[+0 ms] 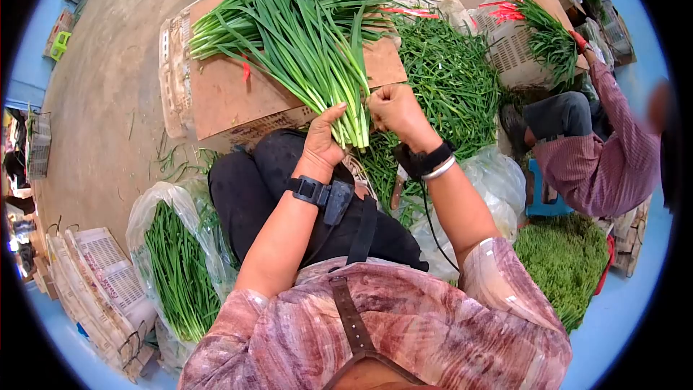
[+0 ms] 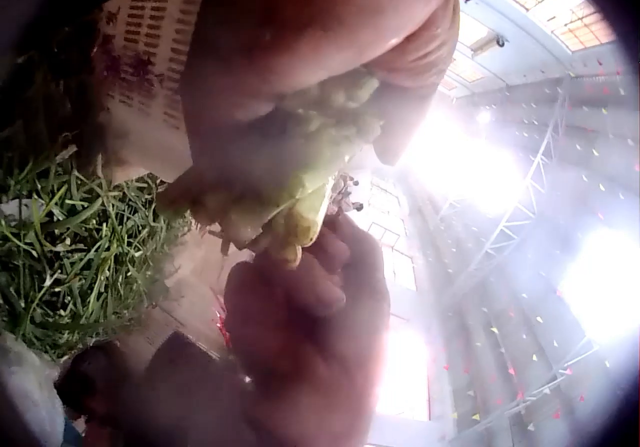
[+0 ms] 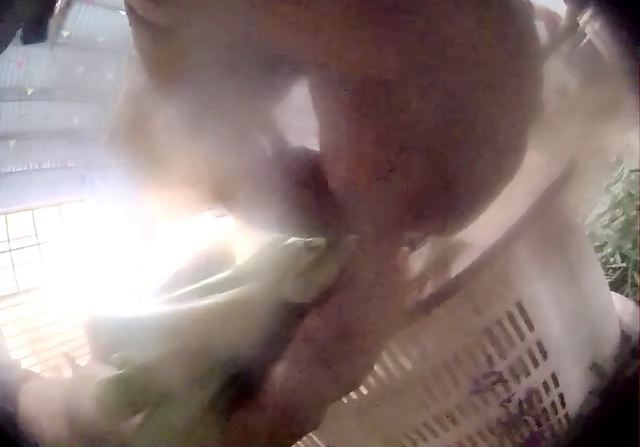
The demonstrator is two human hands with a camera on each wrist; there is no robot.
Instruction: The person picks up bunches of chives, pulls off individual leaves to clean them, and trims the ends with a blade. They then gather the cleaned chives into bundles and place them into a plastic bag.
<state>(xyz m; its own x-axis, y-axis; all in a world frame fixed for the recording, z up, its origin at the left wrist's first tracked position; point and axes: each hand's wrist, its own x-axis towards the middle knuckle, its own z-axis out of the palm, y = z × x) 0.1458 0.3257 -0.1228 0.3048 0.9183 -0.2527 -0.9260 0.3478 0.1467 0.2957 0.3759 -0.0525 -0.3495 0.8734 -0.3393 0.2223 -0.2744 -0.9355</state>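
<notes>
A bunch of garlic chives [image 1: 333, 94], with long flat green leaves and pale stems, slants over the near edge of a brown board [image 1: 231, 105]. My left hand [image 1: 323, 141] grips the bunch near its stem ends, thumb across the front. Right beside the stems, my right hand [image 1: 398, 112] has its fingers curled and pinches at a stalk on the bunch's right side. The pale stem ends [image 2: 305, 212] show between both hands in the left wrist view. In the right wrist view, a blurred pale stalk [image 3: 290, 267] meets the right fingertips.
More chives [image 1: 238, 22] with red ties lie on the board, over a plastic crate [image 1: 173, 76]. Loose green trimmings [image 1: 447, 79] heap at the right. A bag of greens [image 1: 180, 267] stands at lower left. Another person [image 1: 592, 152] sits at the right; a knife [image 1: 398, 188] lies near my knees.
</notes>
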